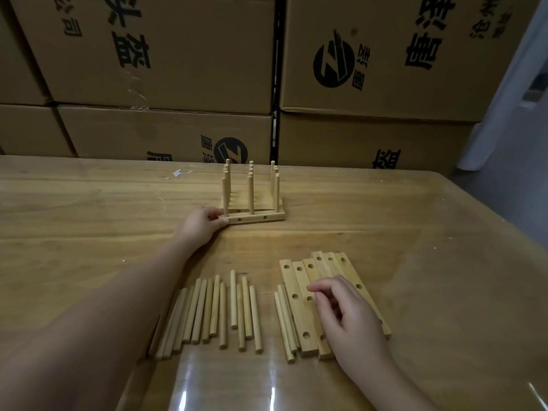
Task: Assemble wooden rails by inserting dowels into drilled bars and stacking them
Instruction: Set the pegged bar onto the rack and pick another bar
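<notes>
Cardboard boxes (pixel 178 54) behind, pale wooden table (pixel 89 203) up front: right hand (pixel 347 315), fingers loosely curled and empty, sits right over the flat drilled wooden bars (pixel 292 280) by the near edge, which run lengthwise toward the far edge, while left hand (pixel 201 226) pinches one end of the doweled wooden rail (pixel 255 217).

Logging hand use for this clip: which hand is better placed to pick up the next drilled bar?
Right. The right hand is directly over the drilled bars, fingers loosely curled and empty. The left hand is far off, holding the end of the assembled rails.
</notes>
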A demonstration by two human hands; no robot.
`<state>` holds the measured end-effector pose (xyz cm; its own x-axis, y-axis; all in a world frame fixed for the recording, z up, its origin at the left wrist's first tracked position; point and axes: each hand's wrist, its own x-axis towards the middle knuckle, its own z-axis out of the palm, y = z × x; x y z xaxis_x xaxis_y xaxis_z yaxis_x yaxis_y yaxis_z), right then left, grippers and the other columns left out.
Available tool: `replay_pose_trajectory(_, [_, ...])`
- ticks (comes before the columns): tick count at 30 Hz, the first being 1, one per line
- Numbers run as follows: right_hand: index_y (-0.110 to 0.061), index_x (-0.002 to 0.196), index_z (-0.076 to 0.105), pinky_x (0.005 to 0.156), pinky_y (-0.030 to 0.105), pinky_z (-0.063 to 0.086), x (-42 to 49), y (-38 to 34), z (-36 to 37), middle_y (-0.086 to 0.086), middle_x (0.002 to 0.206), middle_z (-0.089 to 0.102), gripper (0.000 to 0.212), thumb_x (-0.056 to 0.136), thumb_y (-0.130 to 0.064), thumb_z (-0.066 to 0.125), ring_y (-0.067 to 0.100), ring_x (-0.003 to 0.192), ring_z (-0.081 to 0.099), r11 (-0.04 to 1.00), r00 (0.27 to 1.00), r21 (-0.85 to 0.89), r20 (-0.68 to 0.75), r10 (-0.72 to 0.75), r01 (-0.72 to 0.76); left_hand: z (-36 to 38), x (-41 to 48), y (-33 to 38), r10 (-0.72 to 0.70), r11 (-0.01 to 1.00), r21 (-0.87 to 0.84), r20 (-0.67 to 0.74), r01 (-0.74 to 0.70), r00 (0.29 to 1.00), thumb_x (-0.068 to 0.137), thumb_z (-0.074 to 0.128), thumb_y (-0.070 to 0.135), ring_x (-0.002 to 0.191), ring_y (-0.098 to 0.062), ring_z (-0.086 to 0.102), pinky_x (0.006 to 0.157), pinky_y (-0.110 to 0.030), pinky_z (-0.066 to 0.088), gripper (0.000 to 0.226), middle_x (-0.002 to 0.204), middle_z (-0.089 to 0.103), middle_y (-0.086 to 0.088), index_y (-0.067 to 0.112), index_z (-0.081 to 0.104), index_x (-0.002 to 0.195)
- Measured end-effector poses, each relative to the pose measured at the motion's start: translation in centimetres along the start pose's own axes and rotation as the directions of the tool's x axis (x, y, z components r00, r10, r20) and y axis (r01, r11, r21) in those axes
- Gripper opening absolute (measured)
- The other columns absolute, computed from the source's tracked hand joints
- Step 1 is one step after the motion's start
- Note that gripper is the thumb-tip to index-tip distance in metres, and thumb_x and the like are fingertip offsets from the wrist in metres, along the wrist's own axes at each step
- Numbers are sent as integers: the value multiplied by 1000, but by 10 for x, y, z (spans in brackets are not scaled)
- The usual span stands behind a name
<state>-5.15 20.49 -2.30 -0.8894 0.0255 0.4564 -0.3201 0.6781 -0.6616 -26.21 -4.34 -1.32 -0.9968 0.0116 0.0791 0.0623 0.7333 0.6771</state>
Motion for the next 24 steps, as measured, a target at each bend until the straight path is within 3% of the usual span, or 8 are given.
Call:
replay_pose_trajectory(5, [-26, 97, 63, 56, 27, 50, 0, 0, -2, -19, 86, 55, 18, 91, -11, 54, 8, 75, 56, 1000, 1000, 24, -5, 0, 1, 0, 9, -8, 7, 1000, 21, -20, -7, 1000, 90, 62, 33, 107, -17, 56, 94, -38, 48, 39, 120, 61, -4, 19, 58, 126])
replay_pose_trajectory(8, [-26, 96, 63, 56, 26, 48, 0, -2, -2, -19, 86, 55, 18, 91, -11, 54, 8, 74, 56, 1000, 1000, 17, -3, 0, 0, 2, 12, -11, 0, 1000, 14, -49, 1, 999, 89, 64, 33, 105, -17, 57, 92, -38, 49, 40, 117, 61, -3, 18, 58, 125])
replay_pose_trajectory(14, [-26, 95, 63, 57, 24, 46, 0, -4, -3, -19, 84, 56, 18, 90, -10, 55, 9, 74, 56, 1000, 1000, -1, -1, 3, -3, 5, 16, -10, -17, 999, 49, -112, 23, 994, 87, 66, 37, 94, -17, 58, 87, -42, 53, 36, 93, 58, 6, 18, 56, 115])
replay_pose_trajectory(20, [-27, 94, 64, 58, 24, 46, 0, -4, -2, -19, 86, 56, 18, 89, -11, 57, 8, 76, 56, 1000, 1000, -12, -10, 3, -3, 8, 19, -9, -3, 966, 256, -140, 39, 990, 83, 62, 56, 83, -15, 58, 73, -36, 55, 41, 90, 60, 3, 21, 58, 105])
replay_pose_trajectory(24, [-26, 93, 64, 57, 23, 46, -1, -4, -2, -19, 86, 57, 18, 89, -10, 57, 7, 75, 56, 1000, 1000, -12, -8, -4, 4, 12, 22, 4, -19, 890, 450, -141, 81, 990, 74, 52, 78, 84, -17, 56, 61, -28, 47, 67, 96, 59, 0, 19, 55, 105])
